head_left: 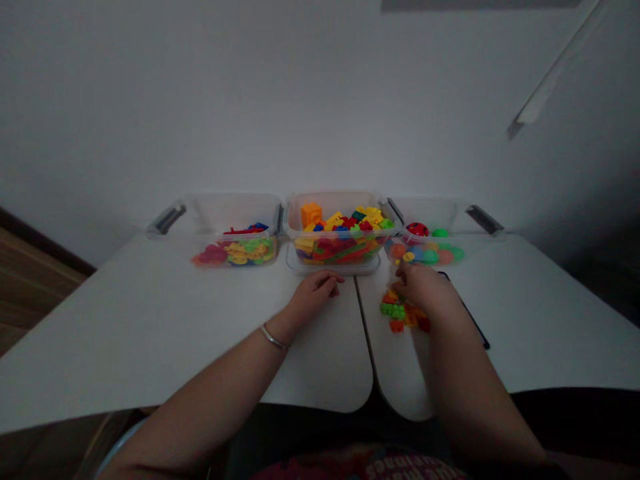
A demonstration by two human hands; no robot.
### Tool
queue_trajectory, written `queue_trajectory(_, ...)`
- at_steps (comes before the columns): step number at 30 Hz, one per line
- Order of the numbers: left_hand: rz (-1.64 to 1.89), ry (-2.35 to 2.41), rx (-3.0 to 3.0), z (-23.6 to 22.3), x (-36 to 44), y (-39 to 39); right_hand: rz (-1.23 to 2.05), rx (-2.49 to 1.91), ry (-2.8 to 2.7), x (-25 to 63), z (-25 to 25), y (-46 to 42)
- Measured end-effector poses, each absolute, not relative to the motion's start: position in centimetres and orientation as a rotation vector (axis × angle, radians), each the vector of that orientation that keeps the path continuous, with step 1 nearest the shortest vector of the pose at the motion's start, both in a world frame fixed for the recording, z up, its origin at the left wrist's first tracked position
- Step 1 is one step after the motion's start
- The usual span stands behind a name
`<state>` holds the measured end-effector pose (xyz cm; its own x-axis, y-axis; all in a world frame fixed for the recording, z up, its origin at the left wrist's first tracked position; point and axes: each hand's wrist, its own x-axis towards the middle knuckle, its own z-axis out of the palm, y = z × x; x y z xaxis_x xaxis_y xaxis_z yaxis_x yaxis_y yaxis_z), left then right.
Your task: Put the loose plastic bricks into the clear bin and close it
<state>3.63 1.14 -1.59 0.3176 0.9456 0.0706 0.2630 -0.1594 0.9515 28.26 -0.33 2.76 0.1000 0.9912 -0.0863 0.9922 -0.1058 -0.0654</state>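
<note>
My left hand point(316, 291) rests on the white table just in front of the middle bin point(345, 203), its fingers loosely bent and apart with nothing in them. Over a small pile of toy building blocks point(411, 313) is my right hand point(419, 283), fingers drawn together and pointing left. What they pinch, if anything, is hidden. Orange, red and green blocks point(393, 310) show beside and below that hand. A small yellow piece point(409, 257) appears just beyond the fingers; whether it lies inside the right bin cannot be made out.
The middle bin is heaped with colourful blocks and sits on a lid point(333, 269). A left bin point(240, 207) holds mixed plastic toys, a right bin point(440, 212) coloured balls. A dark flat object point(473, 317) lies partly behind my right forearm. A seam point(365, 327) divides the tabletop.
</note>
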Motion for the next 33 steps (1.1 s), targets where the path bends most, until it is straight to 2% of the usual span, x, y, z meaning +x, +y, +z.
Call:
queue_trajectory(8, 0.896, 1.139, 1.639, -1.3, 3.7, 1.0, -0.252, 2.351, 2.046, 28.0, 2.5, 0.0)
queue_trajectory(18, 0.914, 1.113, 1.637, -1.4, 3.6, 1.1, -0.113, 2.271, 2.223, 27.0, 1.7, 0.4)
queue_trajectory(27, 0.909, 1.105, 1.632, -1.6, 3.6, 1.2, -0.075, 2.401, 2.930, 26.8, 1.0, 0.9)
queue_trajectory(33, 0.900, 1.119, 1.637, -1.5, 3.6, 1.1, -0.211, 2.539, 3.407, 26.1, 2.1, 0.8)
